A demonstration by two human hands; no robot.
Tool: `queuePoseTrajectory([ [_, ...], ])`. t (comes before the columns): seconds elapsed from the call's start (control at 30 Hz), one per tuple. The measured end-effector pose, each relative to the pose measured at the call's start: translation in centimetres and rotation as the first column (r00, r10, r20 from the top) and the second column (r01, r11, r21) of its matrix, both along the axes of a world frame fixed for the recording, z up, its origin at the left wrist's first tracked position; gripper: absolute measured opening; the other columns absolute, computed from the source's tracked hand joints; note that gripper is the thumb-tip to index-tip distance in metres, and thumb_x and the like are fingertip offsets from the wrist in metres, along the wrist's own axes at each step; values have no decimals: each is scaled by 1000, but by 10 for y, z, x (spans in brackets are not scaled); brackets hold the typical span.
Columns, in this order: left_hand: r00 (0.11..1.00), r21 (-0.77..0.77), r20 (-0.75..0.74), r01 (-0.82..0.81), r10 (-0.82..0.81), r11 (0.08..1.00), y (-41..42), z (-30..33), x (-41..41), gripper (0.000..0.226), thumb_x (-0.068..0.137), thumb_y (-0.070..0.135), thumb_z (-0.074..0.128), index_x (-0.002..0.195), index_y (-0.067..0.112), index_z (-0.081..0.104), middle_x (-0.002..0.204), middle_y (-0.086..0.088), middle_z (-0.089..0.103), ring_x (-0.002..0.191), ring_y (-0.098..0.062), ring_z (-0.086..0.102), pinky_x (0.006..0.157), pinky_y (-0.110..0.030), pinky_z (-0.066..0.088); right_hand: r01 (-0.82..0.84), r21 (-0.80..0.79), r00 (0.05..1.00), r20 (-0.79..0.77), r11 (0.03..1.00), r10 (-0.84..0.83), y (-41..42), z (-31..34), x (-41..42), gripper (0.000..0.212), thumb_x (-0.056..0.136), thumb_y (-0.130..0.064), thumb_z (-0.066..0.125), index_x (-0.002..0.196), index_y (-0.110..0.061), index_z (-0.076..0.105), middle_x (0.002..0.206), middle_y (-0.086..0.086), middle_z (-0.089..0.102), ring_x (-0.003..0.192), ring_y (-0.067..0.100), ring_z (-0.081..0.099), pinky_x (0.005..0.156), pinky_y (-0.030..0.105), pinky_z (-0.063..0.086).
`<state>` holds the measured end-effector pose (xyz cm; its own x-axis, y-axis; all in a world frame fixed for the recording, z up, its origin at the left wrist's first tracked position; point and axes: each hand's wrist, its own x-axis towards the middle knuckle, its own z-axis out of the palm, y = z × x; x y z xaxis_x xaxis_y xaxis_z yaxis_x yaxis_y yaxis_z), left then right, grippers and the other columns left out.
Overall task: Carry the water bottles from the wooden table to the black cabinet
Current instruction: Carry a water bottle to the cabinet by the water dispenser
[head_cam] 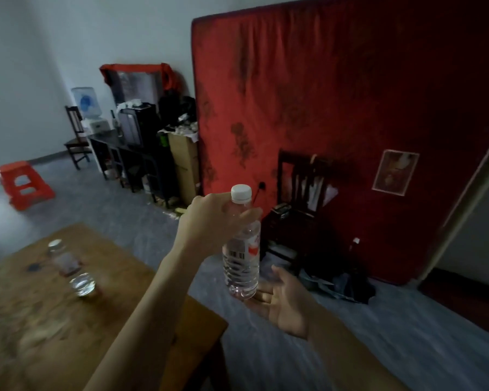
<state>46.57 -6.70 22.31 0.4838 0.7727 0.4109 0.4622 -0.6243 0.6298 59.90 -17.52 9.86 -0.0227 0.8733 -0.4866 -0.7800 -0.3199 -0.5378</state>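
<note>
Water bottle [241, 249] upright in mid-air, off the right edge of the wooden surface [119, 320], over the grey floor [378, 348]. Left hand [209, 218] has its grip clamped around the bottle's shoulder, just under the white cap [241, 191]; fingers curl round the neck, cap sticks out above. Right hand [283, 300] sits under the bottle base, palm up, fingers spread and relaxed; base looks to be touching the fingers, contact can't be confirmed. Bottle is clear, looks filled to near the shoulder, red-white label with barcode facing camera.

Second bottle [68, 266] lies on its side on the wooden surface, well apart from both hands, blurred; clear liquid visible at its base end.

Black cabinet [130, 153] stands far back against the wall, cluttered on top, contents too dark to tell. Cardboard box [184, 162] beside it holds pale stuff, unclear what. Red mattress [336, 108] leans on the wall behind the held bottle.
</note>
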Motion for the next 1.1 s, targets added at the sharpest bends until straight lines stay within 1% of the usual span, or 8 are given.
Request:
queuePoseTrajectory([
  [0.13,997,-12,39,67,-66,998,-21,-2,78,41,69,74,62,58,35,56,50,14,53,45,-6,48,47,-30,40,76,-16,997,26,997,-76,-35,11,71,65,101,-44,36,120,16,54,119,32,63,111,39,63,87,39,53],
  [0.2,995,-32,24,96,-95,995,-26,-2,113,44,71,71,67,62,29,62,56,10,62,50,-10,57,50,-36,48,115,-14,993,20,993,-115,-49,12,100,67,101,-45,35,123,16,52,119,32,63,116,38,60,90,38,51],
  [0.33,989,8,-51,141,-140,990,-28,2,176,44,70,73,67,56,34,54,55,14,61,51,-3,58,51,-28,45,185,-18,983,21,983,-184,-56,13,149,69,103,-42,33,130,20,44,122,34,60,119,38,57,100,39,46],
  [0.43,987,39,-86,141,-137,989,-19,8,213,46,63,79,60,57,33,55,58,12,63,56,-6,63,50,-28,46,236,-33,971,43,971,-235,-43,18,179,65,103,-40,34,138,15,37,125,33,59,115,37,60,92,40,50],
  [0.67,993,93,-40,111,-107,989,45,20,265,40,62,83,55,61,44,61,58,14,63,56,-6,62,52,-26,47,194,-31,980,53,980,-193,27,30,235,67,103,-42,34,135,17,39,114,33,65,99,35,69,81,39,55],
  [0.87,996,88,-84,14,-7,996,128,43,287,47,68,84,57,79,40,69,77,20,70,72,0,66,66,-27,56,94,-9,991,97,996,-93,123,49,270,72,102,-46,32,130,19,43,120,32,62,114,36,62,101,39,47],
  [1.0,996,86,-27,-83,86,993,182,58,291,52,65,88,55,78,39,66,75,21,68,72,0,66,66,-31,57,33,28,991,125,999,-36,188,63,289,65,101,-46,34,110,15,54,121,31,62,111,35,64,87,38,54],
  [1.1,990,103,-29,-138,141,985,218,66,293,55,62,90,51,79,39,64,77,22,67,72,0,64,64,-28,53,-22,39,992,123,999,17,234,69,291,67,101,-47,33,108,14,58,118,29,65,111,34,64,88,37,53],
])
